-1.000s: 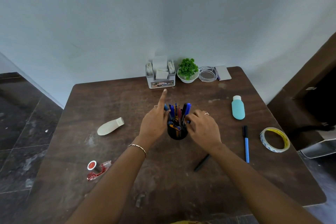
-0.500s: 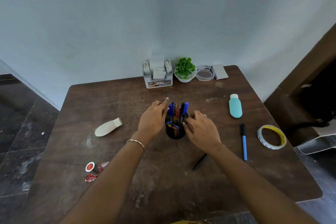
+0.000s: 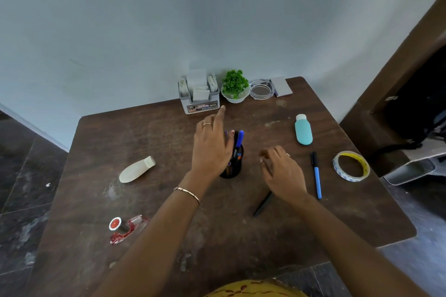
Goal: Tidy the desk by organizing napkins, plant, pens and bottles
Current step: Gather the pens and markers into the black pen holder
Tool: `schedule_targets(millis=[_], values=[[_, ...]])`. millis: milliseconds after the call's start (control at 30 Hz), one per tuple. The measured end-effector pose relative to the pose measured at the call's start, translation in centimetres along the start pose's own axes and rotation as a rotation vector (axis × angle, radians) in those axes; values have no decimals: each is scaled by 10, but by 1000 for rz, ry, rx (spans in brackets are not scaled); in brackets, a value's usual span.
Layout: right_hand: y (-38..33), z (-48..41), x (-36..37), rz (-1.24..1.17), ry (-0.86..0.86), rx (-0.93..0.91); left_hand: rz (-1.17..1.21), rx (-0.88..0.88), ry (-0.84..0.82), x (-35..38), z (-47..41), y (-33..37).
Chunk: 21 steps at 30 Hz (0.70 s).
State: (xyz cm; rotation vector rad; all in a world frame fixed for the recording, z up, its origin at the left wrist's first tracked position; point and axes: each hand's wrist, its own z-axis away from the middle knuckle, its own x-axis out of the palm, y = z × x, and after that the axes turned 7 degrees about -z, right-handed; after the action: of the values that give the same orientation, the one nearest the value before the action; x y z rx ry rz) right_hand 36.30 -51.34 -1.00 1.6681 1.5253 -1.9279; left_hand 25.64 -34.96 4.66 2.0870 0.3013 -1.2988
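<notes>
Pen cup point(image 3: 232, 164) mid-desk, pens in it. Left hand point(image 3: 212, 149) flat against its 9 o'clock side, fingers straight; right hand point(image 3: 282, 171) at 3, loose, empty. Undone — blue pen point(image 3: 316, 176), black pen point(image 3: 263, 204), teal bottle point(image 3: 303, 130) at 2, cream bottle point(image 3: 136, 169) at 9, red bottle point(image 3: 125, 228) at 7. Napkins point(image 3: 199, 97), plant point(image 3: 235, 85) tidy at 12.

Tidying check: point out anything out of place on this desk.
Three bottles lie on their sides: the cream bottle, teal bottle and red-capped bottle. A blue pen and black pen lie loose outside the pen holder.
</notes>
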Motion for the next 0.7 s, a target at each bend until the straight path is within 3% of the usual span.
schedule_targets(millis=[133,300,467,700], values=[[33,30,-8,-7,52,160,84,198,22,8,18,40],[65,62,-18,27,108,358,234,205,-249,46,51,60],[90,76,-26,88,129,414,-121,153,-688,88,63,55],[110,61,-33,35,99,400,-179,148,-735,108,53,64]])
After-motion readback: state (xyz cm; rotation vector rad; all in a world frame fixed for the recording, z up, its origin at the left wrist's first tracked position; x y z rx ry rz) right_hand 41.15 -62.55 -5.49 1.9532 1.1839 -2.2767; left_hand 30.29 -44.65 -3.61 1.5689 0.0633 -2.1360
